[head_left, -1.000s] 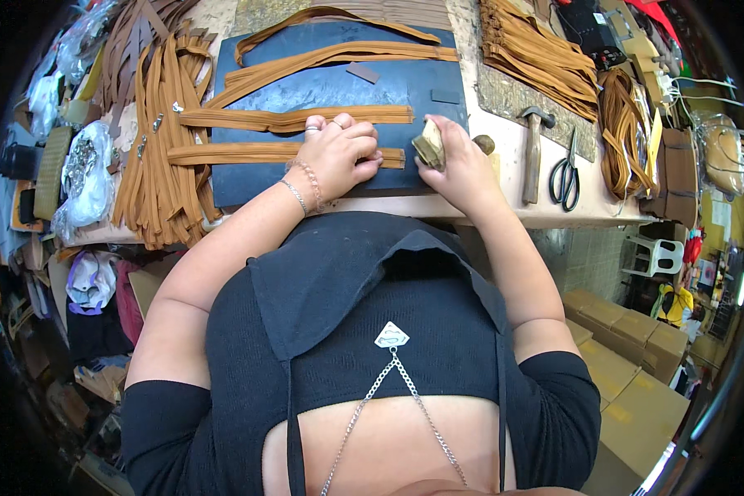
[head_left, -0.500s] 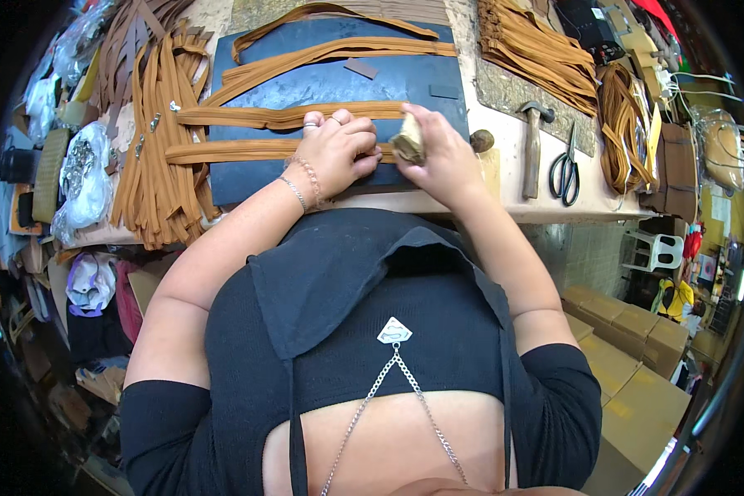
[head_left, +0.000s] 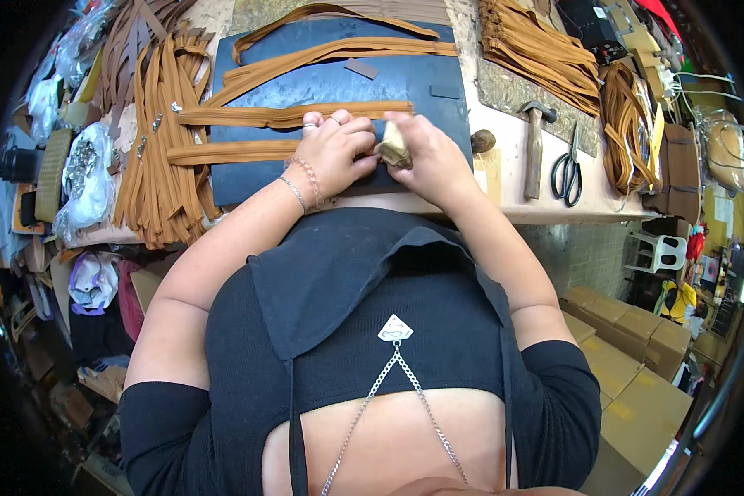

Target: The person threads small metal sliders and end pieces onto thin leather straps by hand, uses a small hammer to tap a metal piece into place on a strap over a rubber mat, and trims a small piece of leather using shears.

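A brown zipper strip [head_left: 233, 153] lies nearest me across a dark board [head_left: 306, 80], and its right part goes under my left hand [head_left: 335, 153]. The fingers of that hand are curled down on the strip. In my right hand [head_left: 431, 157] is a pale, worn block or folded wad [head_left: 394, 145], gripped close beside my left fingertips; its exact kind is not clear. Just beyond my hands runs a second zipper strip [head_left: 252, 116]. The strip's end between my hands is hidden.
More zipper strips [head_left: 339, 51] lie at the board's far side, with a heap of them [head_left: 157, 157] on the left. A hammer [head_left: 533, 153], scissors [head_left: 567, 174] and zipper bundles [head_left: 541, 58] are at right. Small metal pieces [head_left: 176, 107] sit by the strips' left ends.
My right hand has moved slightly left with the pale block, which is now closer to my left fingers and tilted differently. My left hand stays in place.
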Motion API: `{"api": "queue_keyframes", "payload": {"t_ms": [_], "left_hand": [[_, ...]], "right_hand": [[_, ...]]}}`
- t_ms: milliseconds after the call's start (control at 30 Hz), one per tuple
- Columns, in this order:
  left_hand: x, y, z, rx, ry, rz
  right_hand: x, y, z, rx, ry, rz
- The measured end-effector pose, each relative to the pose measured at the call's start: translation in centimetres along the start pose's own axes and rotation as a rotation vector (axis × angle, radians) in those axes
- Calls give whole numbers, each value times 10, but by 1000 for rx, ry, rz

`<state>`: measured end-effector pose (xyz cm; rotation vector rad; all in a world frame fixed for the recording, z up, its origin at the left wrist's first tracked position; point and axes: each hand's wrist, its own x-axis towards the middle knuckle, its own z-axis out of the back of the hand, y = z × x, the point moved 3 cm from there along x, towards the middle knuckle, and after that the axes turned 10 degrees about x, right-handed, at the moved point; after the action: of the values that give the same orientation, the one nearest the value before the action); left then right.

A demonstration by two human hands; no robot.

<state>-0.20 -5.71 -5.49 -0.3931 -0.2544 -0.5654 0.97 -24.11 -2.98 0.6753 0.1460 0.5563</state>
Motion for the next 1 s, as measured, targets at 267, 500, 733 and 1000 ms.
{"api": "queue_keyframes", "payload": {"t_ms": [267,500,733,1000], "left_hand": [[0,0,2,-16,88,39],[-1,0,2,9,-2,3],[1,-1,2,15,59,21],[-1,0,4,25,62,41]], "right_hand": [[-20,-16,27,-14,-19,-82],[-8,0,8,24,-3,-41],[-14,-6,26,-20,-8,-106],[-17,-13,21,2,27,-92]]}}
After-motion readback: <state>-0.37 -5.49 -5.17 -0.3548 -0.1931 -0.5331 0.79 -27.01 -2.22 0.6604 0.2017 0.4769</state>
